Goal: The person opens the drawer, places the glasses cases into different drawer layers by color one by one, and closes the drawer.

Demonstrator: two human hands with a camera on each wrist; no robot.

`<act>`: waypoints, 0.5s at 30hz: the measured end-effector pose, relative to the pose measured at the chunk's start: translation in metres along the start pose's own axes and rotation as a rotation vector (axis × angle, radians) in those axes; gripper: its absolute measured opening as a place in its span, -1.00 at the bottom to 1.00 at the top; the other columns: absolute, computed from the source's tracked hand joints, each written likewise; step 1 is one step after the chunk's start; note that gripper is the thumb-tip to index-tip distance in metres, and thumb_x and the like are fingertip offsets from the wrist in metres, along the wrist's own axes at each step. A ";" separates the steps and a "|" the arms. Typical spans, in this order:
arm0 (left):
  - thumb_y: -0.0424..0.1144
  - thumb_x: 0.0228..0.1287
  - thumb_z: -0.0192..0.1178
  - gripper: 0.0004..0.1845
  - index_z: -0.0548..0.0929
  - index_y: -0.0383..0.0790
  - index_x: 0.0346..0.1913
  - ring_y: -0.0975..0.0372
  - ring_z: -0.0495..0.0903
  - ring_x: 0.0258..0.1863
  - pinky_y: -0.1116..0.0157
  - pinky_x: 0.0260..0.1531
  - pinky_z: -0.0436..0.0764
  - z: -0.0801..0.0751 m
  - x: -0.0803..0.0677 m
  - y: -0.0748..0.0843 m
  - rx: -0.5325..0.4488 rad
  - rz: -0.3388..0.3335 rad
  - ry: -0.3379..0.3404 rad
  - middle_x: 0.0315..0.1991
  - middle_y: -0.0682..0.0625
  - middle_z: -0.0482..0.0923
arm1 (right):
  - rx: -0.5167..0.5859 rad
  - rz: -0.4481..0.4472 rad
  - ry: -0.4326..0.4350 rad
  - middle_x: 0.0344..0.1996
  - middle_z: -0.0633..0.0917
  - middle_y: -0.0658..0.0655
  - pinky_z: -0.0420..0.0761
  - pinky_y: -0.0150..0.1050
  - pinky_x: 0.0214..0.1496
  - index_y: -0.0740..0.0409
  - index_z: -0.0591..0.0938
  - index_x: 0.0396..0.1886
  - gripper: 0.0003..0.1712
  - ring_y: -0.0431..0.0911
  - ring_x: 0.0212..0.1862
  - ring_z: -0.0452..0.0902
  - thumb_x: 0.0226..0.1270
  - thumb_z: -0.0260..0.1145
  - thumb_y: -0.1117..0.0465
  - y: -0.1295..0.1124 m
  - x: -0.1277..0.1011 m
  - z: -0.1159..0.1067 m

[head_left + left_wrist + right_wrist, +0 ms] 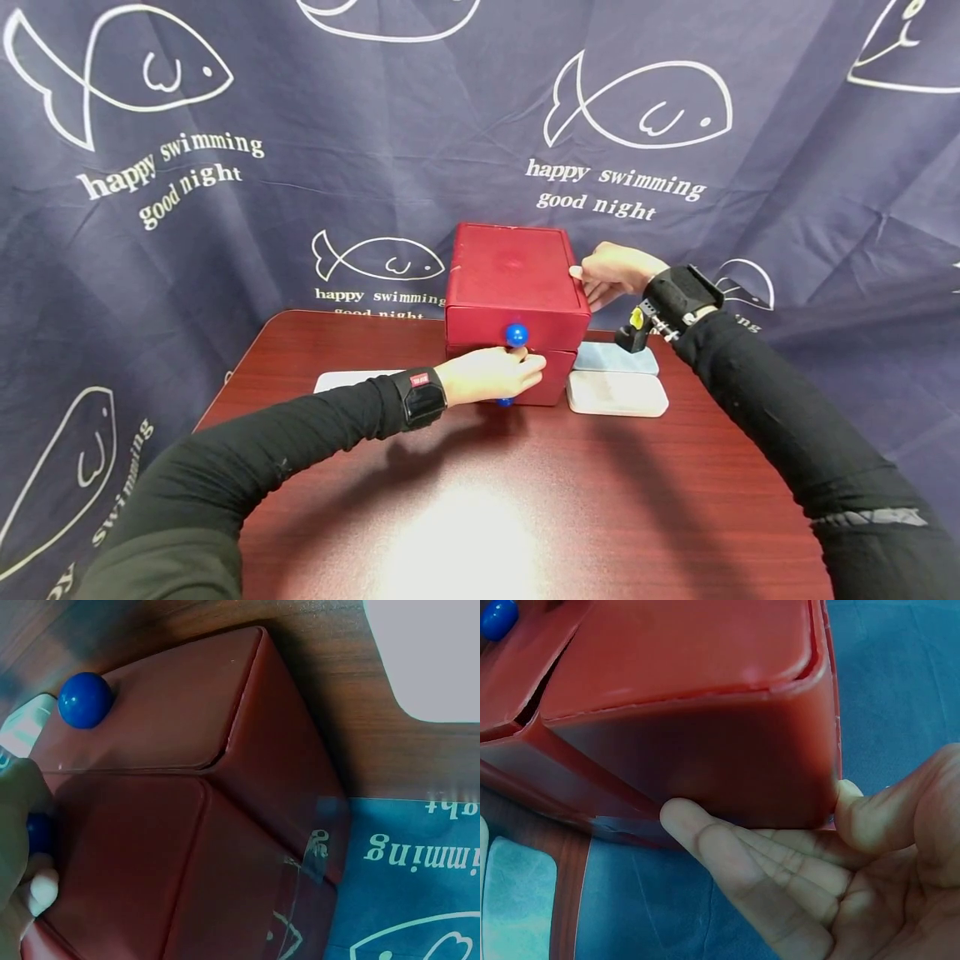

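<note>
Your left hand (489, 373) is holding the upper blue knob (516, 335) on the front of the red box (513, 268), fingers curling in close beneath it; how hard you're squeezing, I can't tell. Your right hand (617, 271) is bracing the box's right side, fingers lying nearly straight, thumb resting along its top edge. So you're likely steadying the box and working its top drawer (480, 325); the next move is probably calling for a straight pull with that brace holding. The lower blue knob (86, 700) is sitting just under your left hand on the box's front, and could be catching your fingers. Right of the box, a pale blue block (618, 358) and a white block (617, 394) are lying; left of it, a white slab (351, 380) is half-hiding behind your sleeve. The fish-print curtain (450, 167) is hanging behind the box.
</note>
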State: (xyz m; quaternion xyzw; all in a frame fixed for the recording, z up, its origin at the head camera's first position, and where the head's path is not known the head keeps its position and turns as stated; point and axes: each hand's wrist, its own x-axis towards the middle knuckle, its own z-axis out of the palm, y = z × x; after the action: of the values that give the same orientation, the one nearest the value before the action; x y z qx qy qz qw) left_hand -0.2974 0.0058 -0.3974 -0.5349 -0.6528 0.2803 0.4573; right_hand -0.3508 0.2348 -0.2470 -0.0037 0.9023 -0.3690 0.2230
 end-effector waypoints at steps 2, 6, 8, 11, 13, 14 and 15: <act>-0.24 0.43 0.21 -0.95 0.61 0.03 -0.16 0.36 0.53 -0.30 0.53 -0.48 0.56 0.000 0.000 -0.001 -0.013 0.010 -0.003 -0.23 0.13 0.45 | 0.000 0.000 0.001 -0.48 0.70 0.14 0.80 -0.17 -0.16 0.44 0.59 -0.18 -0.65 -0.10 -0.42 0.71 0.58 0.00 0.21 0.000 0.000 0.000; -0.20 0.41 0.26 -0.95 0.61 0.01 -0.16 0.35 0.54 -0.31 0.52 -0.48 0.57 -0.002 0.000 -0.001 -0.043 0.007 -0.011 -0.22 0.12 0.45 | 0.002 -0.002 -0.001 -0.49 0.70 0.14 0.80 -0.19 -0.18 0.44 0.59 -0.18 -0.64 -0.10 -0.42 0.70 0.59 0.00 0.21 0.000 0.001 0.001; -0.21 0.42 0.25 -0.96 0.60 0.00 -0.15 0.34 0.55 -0.29 0.52 -0.50 0.58 -0.004 -0.001 -0.001 -0.064 -0.001 -0.017 -0.21 0.11 0.46 | 0.005 -0.003 -0.003 -0.50 0.70 0.13 0.80 -0.20 -0.18 0.43 0.59 -0.20 -0.64 -0.11 -0.43 0.70 0.58 0.00 0.21 0.000 0.001 0.001; -0.21 0.45 0.20 -0.96 0.61 -0.01 -0.12 0.31 0.57 -0.23 0.49 -0.50 0.60 -0.008 -0.001 0.000 -0.100 -0.008 -0.041 -0.16 0.10 0.49 | 0.002 -0.004 0.000 -0.52 0.70 0.11 0.80 -0.20 -0.19 0.43 0.59 -0.20 -0.63 -0.12 -0.44 0.68 0.59 0.00 0.20 0.000 0.001 0.001; -0.20 0.47 0.17 -0.93 0.61 -0.01 -0.08 0.30 0.58 -0.20 0.48 -0.48 0.61 -0.012 -0.001 0.001 -0.122 -0.003 -0.070 -0.11 0.09 0.52 | -0.003 -0.008 0.001 -0.52 0.69 0.11 0.80 -0.20 -0.19 0.45 0.59 -0.18 -0.63 -0.12 -0.44 0.67 0.59 0.00 0.20 0.000 0.001 0.001; -0.19 0.47 0.17 -0.91 0.61 -0.02 -0.06 0.29 0.58 -0.20 0.47 -0.48 0.61 -0.014 -0.001 0.001 -0.139 -0.001 -0.085 -0.09 0.09 0.53 | -0.007 -0.010 0.001 -0.51 0.69 0.11 0.80 -0.20 -0.19 0.46 0.59 -0.16 -0.62 -0.12 -0.43 0.67 0.59 0.00 0.20 0.000 0.001 0.001; -0.18 0.47 0.17 -0.90 0.61 -0.02 -0.05 0.29 0.58 -0.19 0.46 -0.46 0.61 -0.016 -0.001 0.002 -0.154 0.001 -0.099 -0.07 0.09 0.53 | -0.010 -0.011 0.000 -0.51 0.69 0.11 0.80 -0.20 -0.18 0.47 0.59 -0.15 -0.62 -0.12 -0.43 0.67 0.59 0.00 0.19 0.000 0.001 0.001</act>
State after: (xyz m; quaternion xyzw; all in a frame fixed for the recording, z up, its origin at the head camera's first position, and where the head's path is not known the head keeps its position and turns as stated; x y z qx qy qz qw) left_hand -0.2824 0.0037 -0.3923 -0.5542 -0.6940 0.2558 0.3819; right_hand -0.3511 0.2345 -0.2478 -0.0098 0.9040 -0.3658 0.2210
